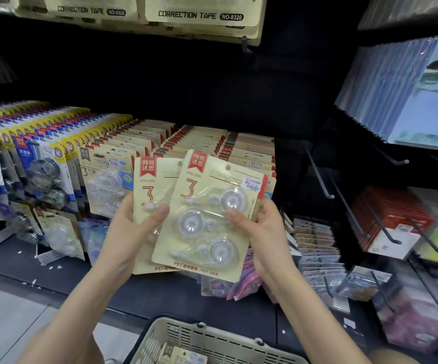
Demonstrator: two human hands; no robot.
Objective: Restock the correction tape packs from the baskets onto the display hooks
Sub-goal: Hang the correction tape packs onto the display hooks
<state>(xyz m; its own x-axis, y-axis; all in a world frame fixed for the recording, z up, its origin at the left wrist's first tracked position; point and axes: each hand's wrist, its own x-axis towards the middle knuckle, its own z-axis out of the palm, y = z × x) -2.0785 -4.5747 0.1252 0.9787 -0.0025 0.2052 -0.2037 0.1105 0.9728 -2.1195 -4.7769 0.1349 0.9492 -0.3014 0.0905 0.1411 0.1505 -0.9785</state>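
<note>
Pinching rear correction tape pack (150, 181) in left hand (133, 224), front pack (207, 219) in right hand (262, 229) | likely light, stiff card, slick blister | best held by card edges

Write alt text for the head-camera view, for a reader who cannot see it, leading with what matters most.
Two bare hands hold two cream correction tape packs in a shop: the left hand grips the rear pack, the right hand the front pack. Rows of similar packs hang behind; a slotted basket below holds another pack.
</note>
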